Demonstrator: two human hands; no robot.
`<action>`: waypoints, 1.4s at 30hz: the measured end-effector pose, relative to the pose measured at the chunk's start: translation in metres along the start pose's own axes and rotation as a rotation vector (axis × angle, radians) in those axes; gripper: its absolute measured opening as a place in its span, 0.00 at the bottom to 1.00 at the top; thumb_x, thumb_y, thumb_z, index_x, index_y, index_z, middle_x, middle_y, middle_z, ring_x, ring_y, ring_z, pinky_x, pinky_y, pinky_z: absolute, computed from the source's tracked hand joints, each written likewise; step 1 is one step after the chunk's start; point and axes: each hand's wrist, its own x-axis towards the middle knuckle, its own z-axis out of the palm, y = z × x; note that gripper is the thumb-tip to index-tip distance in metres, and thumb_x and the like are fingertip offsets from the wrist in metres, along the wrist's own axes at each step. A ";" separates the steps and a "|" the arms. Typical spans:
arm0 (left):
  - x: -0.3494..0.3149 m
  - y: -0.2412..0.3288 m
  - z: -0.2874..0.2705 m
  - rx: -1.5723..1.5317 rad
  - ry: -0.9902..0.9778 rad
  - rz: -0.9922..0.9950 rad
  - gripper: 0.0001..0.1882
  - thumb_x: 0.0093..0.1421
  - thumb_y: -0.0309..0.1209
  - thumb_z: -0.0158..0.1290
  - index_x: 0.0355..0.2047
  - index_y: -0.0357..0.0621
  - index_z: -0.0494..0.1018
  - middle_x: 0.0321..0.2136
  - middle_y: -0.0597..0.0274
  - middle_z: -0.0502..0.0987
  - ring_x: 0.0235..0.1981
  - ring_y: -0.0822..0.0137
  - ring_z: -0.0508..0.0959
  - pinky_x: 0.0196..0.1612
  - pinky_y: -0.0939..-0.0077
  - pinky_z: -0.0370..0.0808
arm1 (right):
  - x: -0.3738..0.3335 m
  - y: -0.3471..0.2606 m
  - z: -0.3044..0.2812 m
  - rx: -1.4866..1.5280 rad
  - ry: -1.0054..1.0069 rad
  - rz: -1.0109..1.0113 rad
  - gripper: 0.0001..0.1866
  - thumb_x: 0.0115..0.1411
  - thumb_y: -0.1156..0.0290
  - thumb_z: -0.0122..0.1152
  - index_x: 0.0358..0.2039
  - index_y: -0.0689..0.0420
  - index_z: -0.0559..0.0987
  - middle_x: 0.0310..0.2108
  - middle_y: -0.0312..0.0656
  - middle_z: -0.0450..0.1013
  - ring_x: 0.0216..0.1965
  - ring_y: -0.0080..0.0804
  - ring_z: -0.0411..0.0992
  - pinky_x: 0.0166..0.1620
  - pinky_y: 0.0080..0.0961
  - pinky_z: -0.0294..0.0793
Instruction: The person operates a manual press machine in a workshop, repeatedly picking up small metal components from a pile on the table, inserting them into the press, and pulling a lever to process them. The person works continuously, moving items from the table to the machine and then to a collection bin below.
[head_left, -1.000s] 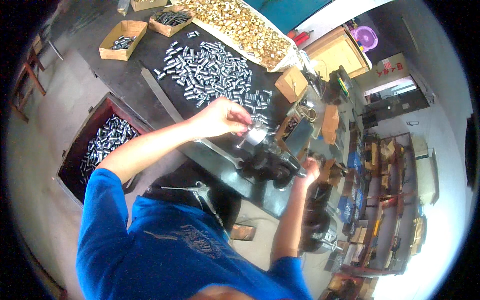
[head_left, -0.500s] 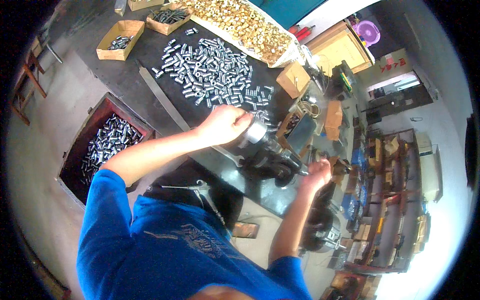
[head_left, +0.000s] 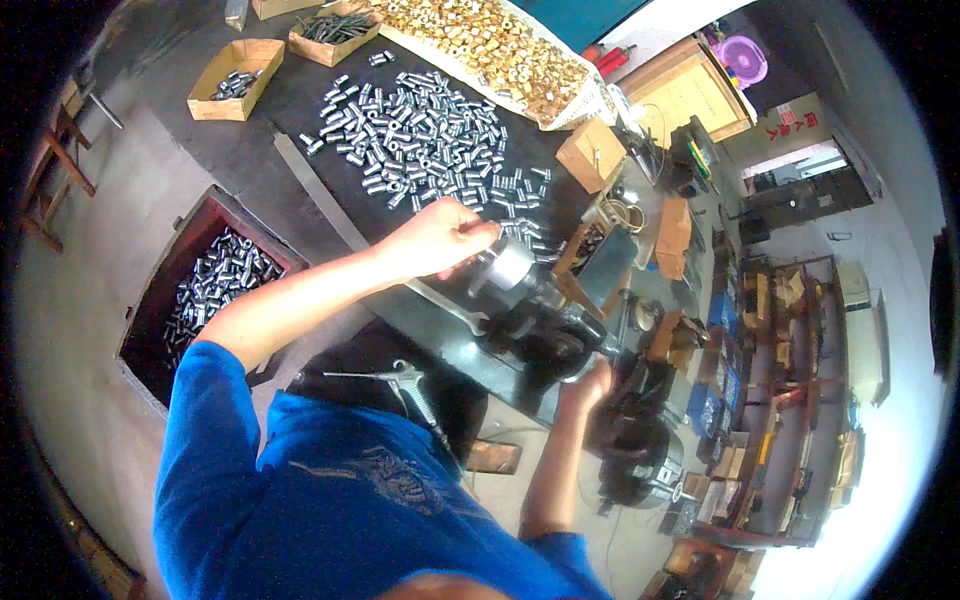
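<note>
My left hand (head_left: 440,238) is closed, its fingertips up against the front of a shiny round chuck (head_left: 510,262) on a small bench machine. Anything inside those fingers is hidden. Lower and to the right, my right hand (head_left: 588,385) is closed beside the machine's dark body (head_left: 545,345); what it grips there, perhaps a handle, I cannot make out. Beyond my left hand a large pile of silver metal fittings (head_left: 420,135) lies spread on the dark bench. An open-end wrench (head_left: 445,303) rests just below my left wrist.
A long flat file (head_left: 320,190) lies left of the pile. At the left stands a bin (head_left: 290,262) of similar fittings. Brass pieces (head_left: 490,45) fill a tray at the back, near small cardboard boxes (head_left: 205,103). An air blow gun (head_left: 405,378) lies by my lap. Shelves (head_left: 790,400) stand right.
My right hand has moved left and closer to my body. My left hand has shifted slightly up and left, staying at the chuck.
</note>
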 end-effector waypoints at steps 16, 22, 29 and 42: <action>0.001 0.002 -0.013 -0.053 -0.096 -0.076 0.19 0.58 0.37 0.46 0.17 0.35 0.69 0.12 0.65 0.69 0.11 0.77 0.69 0.16 0.83 0.66 | -0.065 -0.062 0.008 -0.046 -0.251 -0.338 0.12 0.58 0.67 0.42 0.20 0.58 0.67 0.11 0.28 0.51 0.09 0.14 0.44 0.11 0.14 0.40; -0.007 0.006 -0.027 -0.018 -0.041 -0.077 0.19 0.57 0.38 0.48 0.16 0.37 0.68 0.12 0.66 0.68 0.11 0.77 0.68 0.15 0.83 0.65 | -0.041 -0.014 -0.003 0.013 -0.052 -0.018 0.07 0.57 0.70 0.43 0.24 0.57 0.67 0.14 0.28 0.55 0.15 0.15 0.51 0.19 0.14 0.50; -0.091 -0.023 -0.114 0.390 0.178 -0.201 0.19 0.56 0.37 0.47 0.13 0.36 0.68 0.08 0.66 0.66 0.09 0.78 0.66 0.14 0.80 0.62 | -0.027 -0.008 0.006 0.001 -0.050 -0.044 0.06 0.56 0.71 0.43 0.24 0.56 0.68 0.16 0.26 0.58 0.15 0.12 0.55 0.17 0.09 0.52; -0.026 -0.040 -0.062 1.118 0.216 0.186 0.08 0.49 0.33 0.49 0.21 0.41 0.71 0.20 0.51 0.73 0.25 0.51 0.74 0.29 0.58 0.70 | -0.036 -0.014 0.010 -0.004 -0.052 -0.012 0.07 0.57 0.70 0.43 0.23 0.56 0.68 0.15 0.29 0.58 0.14 0.15 0.54 0.16 0.11 0.51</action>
